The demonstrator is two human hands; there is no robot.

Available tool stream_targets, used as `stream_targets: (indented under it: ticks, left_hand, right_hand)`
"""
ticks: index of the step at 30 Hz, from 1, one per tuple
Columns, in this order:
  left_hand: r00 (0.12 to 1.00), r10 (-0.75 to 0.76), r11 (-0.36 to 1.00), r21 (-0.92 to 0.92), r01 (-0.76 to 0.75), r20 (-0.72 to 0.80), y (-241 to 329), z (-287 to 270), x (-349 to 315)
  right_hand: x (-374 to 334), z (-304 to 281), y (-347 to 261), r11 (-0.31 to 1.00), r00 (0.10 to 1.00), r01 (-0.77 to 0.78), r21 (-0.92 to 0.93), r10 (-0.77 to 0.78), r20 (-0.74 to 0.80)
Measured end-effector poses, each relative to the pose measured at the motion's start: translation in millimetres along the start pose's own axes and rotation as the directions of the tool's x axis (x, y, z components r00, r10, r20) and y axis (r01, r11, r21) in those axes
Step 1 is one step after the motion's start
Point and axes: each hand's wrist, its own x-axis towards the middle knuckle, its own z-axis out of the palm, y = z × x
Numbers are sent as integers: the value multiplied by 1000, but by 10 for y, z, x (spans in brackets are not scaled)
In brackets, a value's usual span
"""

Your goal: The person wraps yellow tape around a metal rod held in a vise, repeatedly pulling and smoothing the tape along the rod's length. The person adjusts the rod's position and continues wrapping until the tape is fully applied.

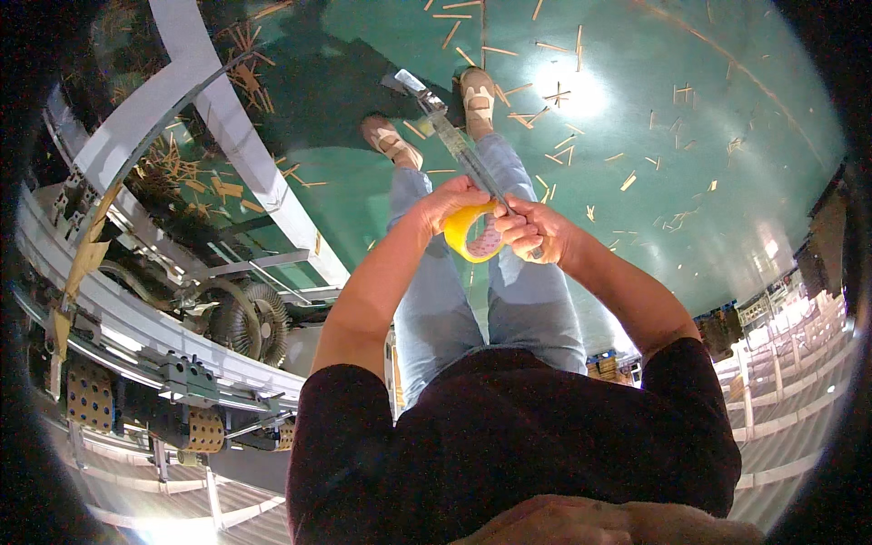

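Observation:
My right hand (538, 231) is closed around the near end of a long, narrow grey tool (460, 145). The tool slants away to the upper left above my legs, and a shiny, pale piece sits at its far end; its exact kind is unclear. A roll of yellow adhesive tape (460, 227) hangs between my hands, its hollow core facing partly toward the right. My left hand (450, 202) is closed at the roll's upper edge, with its fingertips close to the tool. Whether those fingers also touch the tool is hard to make out.
Thin wooden sticks (629, 181) lie scattered over the green floor (727, 109), thicker at the upper left. A machine with a pale frame (263, 173), a finned wheel (266, 325) and perforated rollers (91, 397) stands along my left. Stacked goods (718, 329) are at the right.

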Motion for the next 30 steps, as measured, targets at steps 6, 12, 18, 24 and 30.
stream_targets:
  ticks: [6,12,18,24,30]
  left_hand:
    - [984,-93,987,115,111,-153,-210,-246,55]
    - [986,-126,983,123,139,-109,-186,-466,69]
    - [997,-30,999,29,28,75,29,-407,-131]
    - [992,-114,923,364,129,-63,42,-595,-125]
    - [986,-49,925,366,105,-159,-10,-609,-172]
  right_hand:
    - [126,-85,85,862,909,17,-506,-224,-351]
    - [212,-13,64,874,897,21,-486,-231,-378]
    - [239,-16,20,992,998,-62,110,65,-21]
    - [382,-214,110,997,993,-42,63,35,111]
    - [375,-186,90,995,990,-51,86,39,137]
